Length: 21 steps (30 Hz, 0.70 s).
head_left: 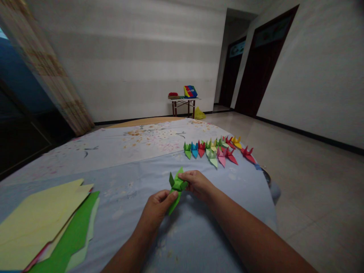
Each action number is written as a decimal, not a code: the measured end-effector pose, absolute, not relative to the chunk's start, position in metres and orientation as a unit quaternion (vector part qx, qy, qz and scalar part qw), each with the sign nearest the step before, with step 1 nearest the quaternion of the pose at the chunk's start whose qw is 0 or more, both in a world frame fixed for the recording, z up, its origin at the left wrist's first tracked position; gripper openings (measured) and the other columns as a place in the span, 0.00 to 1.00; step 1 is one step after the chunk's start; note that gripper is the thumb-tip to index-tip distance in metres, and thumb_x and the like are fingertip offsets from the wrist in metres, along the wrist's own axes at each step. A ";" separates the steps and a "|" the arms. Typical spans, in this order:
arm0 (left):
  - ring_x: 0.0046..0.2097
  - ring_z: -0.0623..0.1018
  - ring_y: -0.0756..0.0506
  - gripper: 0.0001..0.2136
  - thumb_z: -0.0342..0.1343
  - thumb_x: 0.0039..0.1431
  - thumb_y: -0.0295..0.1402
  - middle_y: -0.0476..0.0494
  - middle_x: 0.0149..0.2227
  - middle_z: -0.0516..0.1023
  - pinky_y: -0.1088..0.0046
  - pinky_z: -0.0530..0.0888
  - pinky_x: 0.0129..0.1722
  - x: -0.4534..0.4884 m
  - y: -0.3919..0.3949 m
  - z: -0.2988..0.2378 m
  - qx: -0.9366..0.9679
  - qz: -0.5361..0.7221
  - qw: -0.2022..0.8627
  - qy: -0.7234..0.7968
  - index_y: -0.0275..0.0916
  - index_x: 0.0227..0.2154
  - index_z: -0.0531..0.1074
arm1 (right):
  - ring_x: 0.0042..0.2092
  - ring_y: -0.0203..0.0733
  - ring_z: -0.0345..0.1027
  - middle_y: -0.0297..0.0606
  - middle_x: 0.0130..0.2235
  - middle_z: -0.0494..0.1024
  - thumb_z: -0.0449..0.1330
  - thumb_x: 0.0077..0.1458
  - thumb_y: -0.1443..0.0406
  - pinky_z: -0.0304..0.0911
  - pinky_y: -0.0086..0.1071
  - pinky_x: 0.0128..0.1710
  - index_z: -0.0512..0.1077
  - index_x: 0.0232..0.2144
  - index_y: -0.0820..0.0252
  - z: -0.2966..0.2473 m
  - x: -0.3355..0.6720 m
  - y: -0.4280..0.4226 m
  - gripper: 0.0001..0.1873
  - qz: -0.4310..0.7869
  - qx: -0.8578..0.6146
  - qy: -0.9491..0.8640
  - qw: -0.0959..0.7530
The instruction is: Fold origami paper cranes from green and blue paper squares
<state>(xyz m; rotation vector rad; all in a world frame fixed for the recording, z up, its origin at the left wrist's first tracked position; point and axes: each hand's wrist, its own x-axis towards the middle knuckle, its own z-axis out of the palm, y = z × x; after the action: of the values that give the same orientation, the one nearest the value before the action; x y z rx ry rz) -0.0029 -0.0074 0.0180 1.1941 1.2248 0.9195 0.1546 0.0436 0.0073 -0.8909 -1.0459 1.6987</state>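
Note:
A green origami crane [177, 184] is held between my two hands, above the blue cloth near the middle of the view. My left hand [159, 204] pinches its lower wing, thumb on top. On the upper right side, my right hand [196, 182] grips the other wing between thumb and fingers. The crane's wings are spread, with its pointed neck and tail sticking up on either side. Past my right hand, several finished paper cranes [201, 148] in green, blue, red, pink and yellow stand grouped on the table.
A stack of coloured paper sheets [42, 220], yellow over green, lies at the left. The round table [113, 182] wears a flowered cloth. Beyond it, a small table [184, 100] by the wall carries a colourful box [190, 91]. A metal object [266, 175] sits beside the right edge.

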 end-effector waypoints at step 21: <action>0.20 0.62 0.53 0.18 0.61 0.39 0.48 0.54 0.18 0.66 0.79 0.57 0.21 -0.007 0.000 0.010 0.491 0.412 0.565 0.519 0.36 0.22 0.69 | 0.18 0.26 0.49 0.26 0.16 0.61 0.67 0.36 0.54 0.43 0.26 0.21 0.66 0.17 0.64 0.012 0.155 0.043 0.20 0.682 -0.376 -0.439 0.448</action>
<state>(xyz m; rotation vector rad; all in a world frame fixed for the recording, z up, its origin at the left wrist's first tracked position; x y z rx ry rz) -0.0071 -0.0003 0.0101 1.1544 1.2214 0.9684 0.1550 0.0431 0.0121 -0.9297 -1.0864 1.6891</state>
